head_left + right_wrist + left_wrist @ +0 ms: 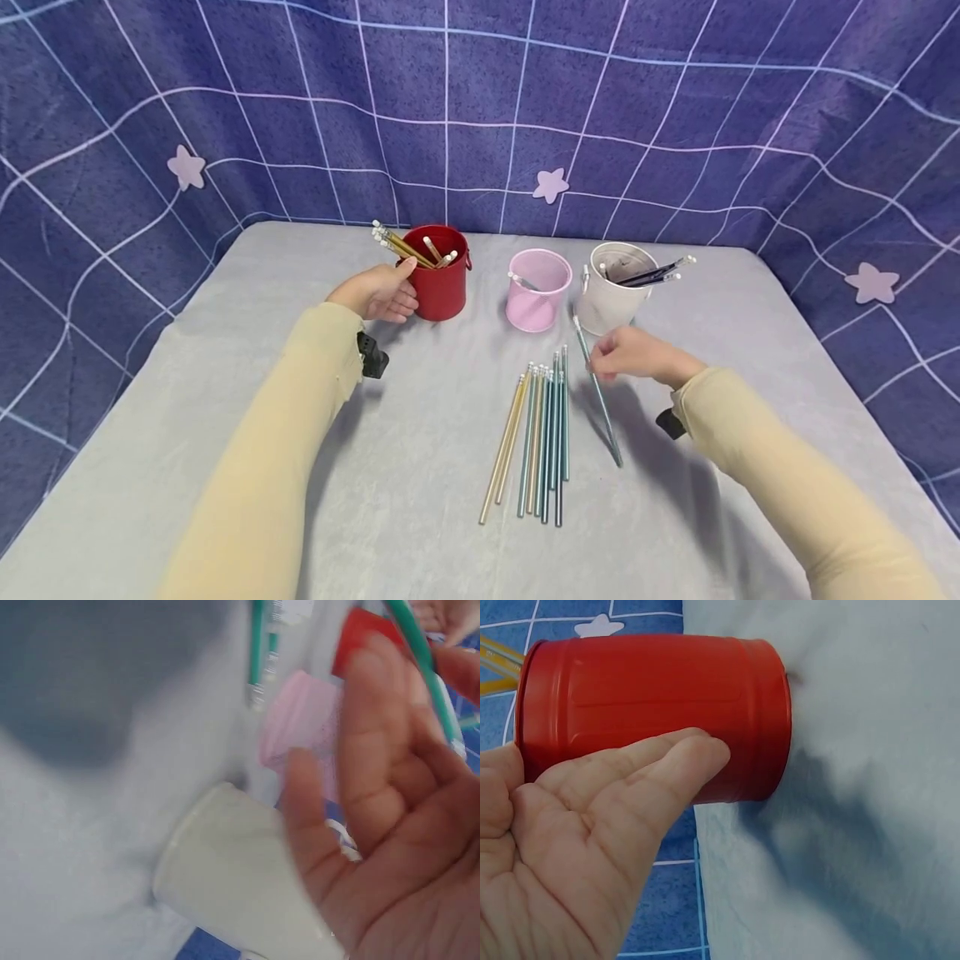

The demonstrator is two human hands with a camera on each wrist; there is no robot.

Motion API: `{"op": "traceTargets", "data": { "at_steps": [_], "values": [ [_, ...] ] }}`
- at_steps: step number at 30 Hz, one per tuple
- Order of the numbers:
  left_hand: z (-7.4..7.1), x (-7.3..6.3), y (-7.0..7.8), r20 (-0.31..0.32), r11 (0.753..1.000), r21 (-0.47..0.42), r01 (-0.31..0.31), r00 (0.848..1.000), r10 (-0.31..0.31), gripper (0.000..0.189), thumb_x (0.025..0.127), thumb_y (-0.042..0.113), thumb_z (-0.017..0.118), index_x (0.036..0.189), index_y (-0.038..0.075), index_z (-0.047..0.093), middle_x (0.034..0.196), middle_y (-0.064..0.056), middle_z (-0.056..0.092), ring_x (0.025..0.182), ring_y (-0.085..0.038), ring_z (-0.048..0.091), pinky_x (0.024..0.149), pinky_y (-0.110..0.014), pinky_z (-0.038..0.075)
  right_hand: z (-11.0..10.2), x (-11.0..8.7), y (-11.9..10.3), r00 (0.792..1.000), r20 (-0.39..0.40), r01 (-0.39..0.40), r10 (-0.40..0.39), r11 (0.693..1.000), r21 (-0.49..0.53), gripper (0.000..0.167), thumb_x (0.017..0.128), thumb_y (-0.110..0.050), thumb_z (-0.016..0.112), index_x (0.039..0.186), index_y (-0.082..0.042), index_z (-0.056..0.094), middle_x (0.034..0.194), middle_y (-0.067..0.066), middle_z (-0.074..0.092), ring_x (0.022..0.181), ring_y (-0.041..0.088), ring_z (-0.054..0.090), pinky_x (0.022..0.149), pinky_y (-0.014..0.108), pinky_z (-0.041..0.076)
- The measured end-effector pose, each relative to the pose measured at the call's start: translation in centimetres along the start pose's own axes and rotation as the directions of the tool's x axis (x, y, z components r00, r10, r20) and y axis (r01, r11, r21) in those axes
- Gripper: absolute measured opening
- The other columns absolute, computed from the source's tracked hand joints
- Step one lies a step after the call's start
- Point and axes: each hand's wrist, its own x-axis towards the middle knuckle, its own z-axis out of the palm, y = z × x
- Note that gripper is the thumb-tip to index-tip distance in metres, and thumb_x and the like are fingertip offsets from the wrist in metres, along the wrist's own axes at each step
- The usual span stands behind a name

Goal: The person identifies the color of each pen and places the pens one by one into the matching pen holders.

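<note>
My left hand (pixel 382 293) rests on the left side of a red bucket (pixel 440 292), its thumb by the rim. In the left wrist view the fingers (pixel 641 776) lie nearly straight along the bucket's wall. Several gold pencils (pixel 405 248) lean in that bucket. With thumb and fingertips my right hand (pixel 637 354) pinches a teal pencil (pixel 600 396), its eraser end up, in front of a white bucket (pixel 609 304). Left of this hand several teal, gold and dark pencils (pixel 542 442) lie side by side on the table.
A pink bucket (pixel 534 308) stands between the red and white ones, with one white-tipped pencil (pixel 522 282) in it. Dark pencils (pixel 651 277) lean out of the white bucket to the right. A blue gridded curtain (pixel 480 100) with star shapes hangs behind the grey-covered table (pixel 420 467).
</note>
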Motion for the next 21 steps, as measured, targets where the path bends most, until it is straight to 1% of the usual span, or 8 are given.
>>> {"op": "traceTargets", "data": {
  "at_steps": [1, 3, 5, 8, 11, 14, 18, 21],
  "values": [
    [0.1, 0.0, 0.0, -0.006, 1.000, -0.005, -0.004, 1.000, 0.004, 0.078, 0.102, 0.048, 0.007, 0.143, -0.019, 0.014, 0.148, -0.034, 0.025, 0.136, -0.042, 0.029, 0.110, -0.045, 0.029, -0.2, -0.1, -0.2, 0.999, -0.043, 0.016, -0.014, 0.999, 0.039, 0.013, 0.081, -0.009, 0.059, 0.072, -0.001, 0.065, 0.060, -0.005, 0.057, 0.064, 0.010, 0.054, 0.068, 0.026, 0.043],
    [0.2, -0.1, 0.0, -0.023, 1.000, -0.025, -0.013, 1.000, 0.012, 0.077, 0.102, 0.047, 0.008, 0.143, -0.019, 0.015, 0.147, -0.034, 0.026, 0.136, -0.042, 0.030, 0.110, -0.045, 0.030, -0.6, -0.4, -0.6, 0.988, -0.148, 0.047, -0.036, 0.997, 0.067, 0.015, 0.084, -0.011, 0.061, 0.080, 0.002, 0.066, 0.065, -0.006, 0.059, 0.069, 0.008, 0.055, 0.075, 0.027, 0.044],
    [0.4, -0.1, -0.1, -0.037, 0.999, -0.044, -0.025, 0.999, 0.024, 0.077, 0.103, 0.046, 0.009, 0.143, -0.019, 0.016, 0.147, -0.034, 0.027, 0.136, -0.041, 0.031, 0.109, -0.045, 0.030, -1.0, -0.6, -0.9, 0.968, -0.250, 0.061, -0.037, 0.994, 0.091, 0.019, 0.086, -0.013, 0.063, 0.088, 0.006, 0.067, 0.068, -0.006, 0.061, 0.072, 0.005, 0.056, 0.077, 0.025, 0.044],
    [0.7, -0.1, -0.2, -0.050, 0.997, -0.071, -0.043, 0.998, 0.039, 0.076, 0.103, 0.046, 0.010, 0.142, -0.019, 0.016, 0.146, -0.034, 0.028, 0.135, -0.041, 0.032, 0.109, -0.045, 0.031, -1.4, -0.9, -1.4, 0.937, -0.347, 0.077, -0.030, 0.989, 0.123, 0.025, 0.086, -0.012, 0.064, 0.096, 0.011, 0.067, 0.071, -0.009, 0.064, 0.071, 0.001, 0.058, 0.076, 0.020, 0.044],
    [0.7, 0.0, -0.3, -0.052, 0.996, -0.071, -0.049, 0.998, 0.045, 0.077, 0.103, 0.046, 0.010, 0.142, -0.019, 0.016, 0.146, -0.035, 0.027, 0.136, -0.041, 0.031, 0.109, -0.045, 0.030, -1.7, -1.1, -1.8, 0.917, -0.396, 0.100, -0.033, 0.984, 0.150, 0.026, 0.086, -0.011, 0.063, 0.096, 0.013, 0.065, 0.070, -0.012, 0.064, 0.069, -0.001, 0.058, 0.074, 0.017, 0.044],
    [0.6, 0.0, -0.4, -0.055, 0.997, -0.063, -0.045, 0.998, 0.041, 0.076, 0.103, 0.046, 0.011, 0.142, -0.019, 0.016, 0.146, -0.034, 0.028, 0.136, -0.041, 0.031, 0.109, -0.045, 0.030, -2.1, -1.3, -2.2, 0.894, -0.444, 0.141, -0.065, 0.980, 0.141, 0.023, 0.086, -0.009, 0.063, 0.093, 0.012, 0.065, 0.068, -0.016, 0.062, 0.068, -0.002, 0.057, 0.070, 0.016, 0.043],
    [0.5, 0.0, -0.4, -0.053, 0.998, -0.044, -0.040, 0.998, 0.037, 0.078, 0.102, 0.047, 0.010, 0.143, -0.019, 0.016, 0.147, -0.033, 0.028, 0.136, -0.041, 0.032, 0.109, -0.044, 0.031, -2.7, -1.4, -2.9, 0.848, -0.518, 0.203, -0.114, 0.972, 0.118, 0.019, 0.084, -0.007, 0.065, 0.089, 0.011, 0.066, 0.069, -0.021, 0.063, 0.069, -0.002, 0.055, 0.066, 0.016, 0.042],
    [0.5, 0.0, -0.4, -0.053, 0.999, -0.037, -0.039, 0.998, 0.037, 0.078, 0.102, 0.048, 0.010, 0.143, -0.019, 0.017, 0.146, -0.033, 0.029, 0.135, -0.040, 0.032, 0.108, -0.044, 0.032, -3.2, -1.5, -3.4, 0.818, -0.559, 0.230, -0.133, 0.967, 0.107, 0.018, 0.084, -0.007, 0.065, 0.087, 0.011, 0.066, 0.067, -0.023, 0.061, 0.068, -0.002, 0.053, 0.064, 0.015, 0.041]
  ]
}}
